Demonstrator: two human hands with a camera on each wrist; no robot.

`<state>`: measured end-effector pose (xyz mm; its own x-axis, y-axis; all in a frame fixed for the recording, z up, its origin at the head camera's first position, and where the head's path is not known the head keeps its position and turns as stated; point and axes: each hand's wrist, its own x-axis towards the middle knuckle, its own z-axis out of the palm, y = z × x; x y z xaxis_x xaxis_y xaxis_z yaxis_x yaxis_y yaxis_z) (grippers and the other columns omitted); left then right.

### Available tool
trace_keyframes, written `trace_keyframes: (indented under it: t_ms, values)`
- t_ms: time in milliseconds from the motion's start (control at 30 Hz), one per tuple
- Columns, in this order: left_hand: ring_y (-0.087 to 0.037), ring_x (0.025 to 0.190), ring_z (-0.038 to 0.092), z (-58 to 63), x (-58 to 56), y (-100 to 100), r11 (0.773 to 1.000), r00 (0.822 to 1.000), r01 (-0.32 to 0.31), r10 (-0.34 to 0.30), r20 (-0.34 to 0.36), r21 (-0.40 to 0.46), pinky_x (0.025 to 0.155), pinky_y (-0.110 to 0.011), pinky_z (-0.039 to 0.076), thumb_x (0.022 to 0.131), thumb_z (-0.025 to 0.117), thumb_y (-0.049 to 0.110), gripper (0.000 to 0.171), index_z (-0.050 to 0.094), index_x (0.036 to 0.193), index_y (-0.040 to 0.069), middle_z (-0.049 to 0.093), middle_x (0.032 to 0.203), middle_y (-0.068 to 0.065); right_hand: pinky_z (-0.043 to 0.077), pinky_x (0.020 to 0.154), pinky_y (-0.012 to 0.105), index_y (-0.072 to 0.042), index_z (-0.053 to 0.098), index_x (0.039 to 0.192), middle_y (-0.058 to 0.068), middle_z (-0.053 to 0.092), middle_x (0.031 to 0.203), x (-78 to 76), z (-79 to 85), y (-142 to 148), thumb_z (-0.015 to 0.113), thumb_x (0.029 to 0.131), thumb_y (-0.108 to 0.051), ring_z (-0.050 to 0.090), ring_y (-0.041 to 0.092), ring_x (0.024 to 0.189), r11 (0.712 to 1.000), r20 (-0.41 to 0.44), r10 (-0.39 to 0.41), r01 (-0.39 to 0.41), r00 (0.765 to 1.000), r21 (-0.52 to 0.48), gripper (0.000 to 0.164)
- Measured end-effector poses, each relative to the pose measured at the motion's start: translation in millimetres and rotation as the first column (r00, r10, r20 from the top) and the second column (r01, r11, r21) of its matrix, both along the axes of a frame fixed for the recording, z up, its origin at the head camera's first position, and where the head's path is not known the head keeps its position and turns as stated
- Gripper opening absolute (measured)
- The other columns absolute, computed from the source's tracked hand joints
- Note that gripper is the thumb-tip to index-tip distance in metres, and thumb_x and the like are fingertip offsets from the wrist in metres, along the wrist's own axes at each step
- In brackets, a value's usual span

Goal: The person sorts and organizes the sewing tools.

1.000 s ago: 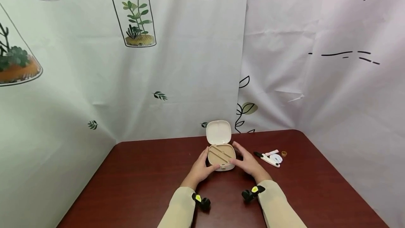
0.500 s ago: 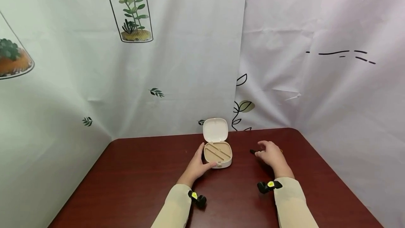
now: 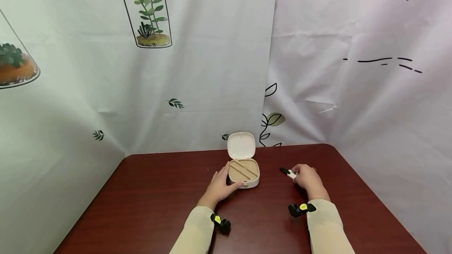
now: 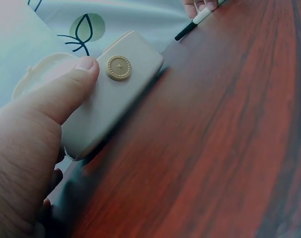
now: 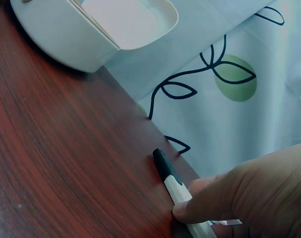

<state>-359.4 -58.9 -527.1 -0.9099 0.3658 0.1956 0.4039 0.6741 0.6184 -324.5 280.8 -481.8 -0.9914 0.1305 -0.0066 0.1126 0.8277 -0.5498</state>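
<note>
A small white case stands on the table with its lid raised and a beige tray with slanting bars inside. My left hand holds its left side; in the left wrist view the thumb lies on the front wall by a round beige button. To the right, my right hand pinches white-handled thread snips with a black tip, low over or on the table. Part of the snips is hidden by the fingers.
The dark red table ends at a white printed curtain behind and at both sides. A bit of a gold ring peeks out behind the right hand. A white piece shows under the right fingers.
My right hand has left the case, moved right to the small items and taken hold of the thread snips. The left hand has stayed at the case.
</note>
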Motion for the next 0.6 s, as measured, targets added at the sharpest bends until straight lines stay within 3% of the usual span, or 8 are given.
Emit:
trace_keyframes:
  t_ms: [333,600]
  values:
    - [-0.034,0.150,0.030,-1.1,0.8,2,1.000,1.000,0.000,0.000,0.021,0.001,0.122,-0.055,0.016,0.089,0.066,0.064,0.105,0.020,0.161,0.004,0.034,0.161,-0.017,0.048,0.078,0.049,0.003,0.070,0.110,0.014,0.068,0.098,-0.7,-0.7,-2,0.066,0.087,-0.003,0.058,0.030,0.084,1.000,-0.055,0.019,-0.019,0.998,-0.001,0.024]
    - [-0.033,0.150,0.030,-0.7,0.6,2,1.000,0.999,-0.014,0.015,0.029,-0.011,0.122,-0.054,0.015,0.089,0.065,0.064,0.104,0.019,0.162,0.006,0.033,0.162,-0.015,0.046,0.076,0.042,0.002,0.073,0.109,0.010,0.068,0.094,-9.0,6.0,-23,0.068,0.087,-0.004,0.057,0.024,0.080,0.997,-0.125,0.055,-0.063,0.991,-0.055,0.024]
